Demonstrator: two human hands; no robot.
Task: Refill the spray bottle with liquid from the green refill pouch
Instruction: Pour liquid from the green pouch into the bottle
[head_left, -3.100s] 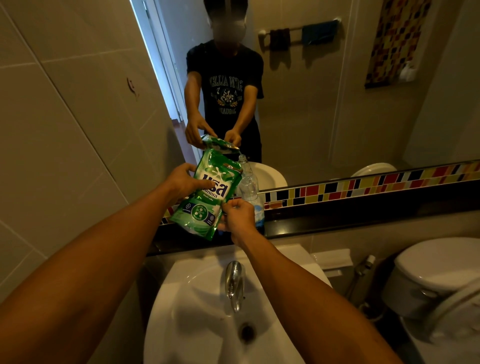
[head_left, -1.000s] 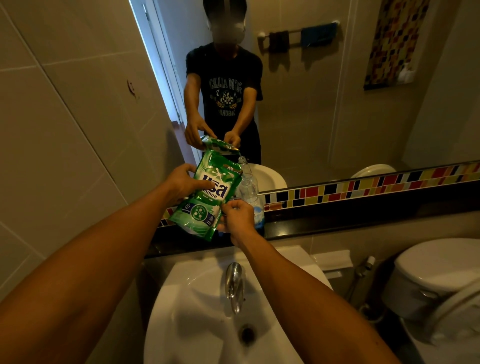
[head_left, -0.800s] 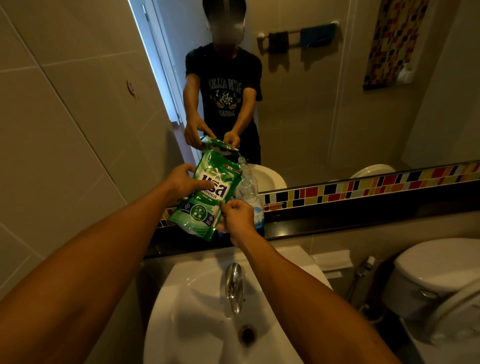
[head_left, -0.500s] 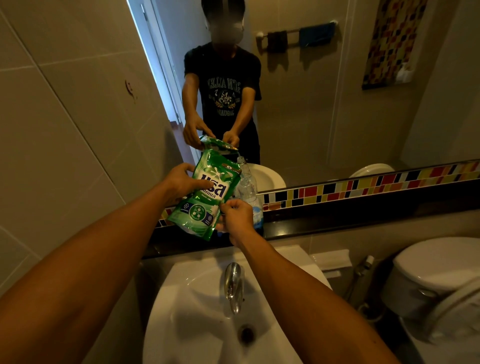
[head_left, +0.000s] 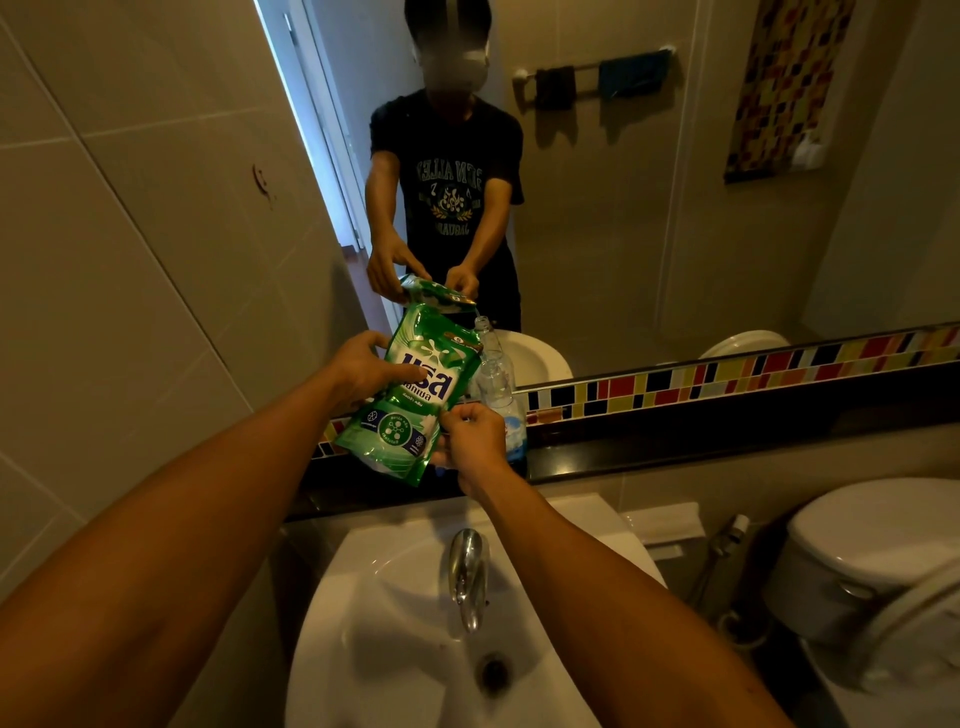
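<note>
Standing by the basin, I see the person's left hand (head_left: 363, 370) wrapped round the upper side of the green refill pouch (head_left: 410, 395), fingers closed across its printed face, while the right hand (head_left: 470, 441) pinches the pouch's lower right corner. The pouch is tilted, its top corner leaning over the open neck of the clear spray bottle (head_left: 496, 387), which stands upright on the dark ledge (head_left: 675, 447) just under the mirror (head_left: 675, 208). This looks like the pour itself, though I cannot make out a stream from here. To do it well, I'd say the spout needs to sit right over that narrow mouth and the bottom corner should rise slowly, so the soft pouch doesn't gulp and surge; a light squeeze, not a hard one. Neither hand is on the bottle, so a nudge from the pouch could tip it, and anything spilled would run along the ledge rather than into the white sink (head_left: 405, 623) below. The chrome tap (head_left: 467, 566) sits beneath the forearms and isn't in the way. The band of coloured tiles (head_left: 727, 376) runs behind the bottle, the toilet (head_left: 872, 556) stands off to the right, well apart, and the tiled wall (head_left: 130, 260) crowds the left elbow somewhat. I cannot see the bottle's spray head anywhere.
</note>
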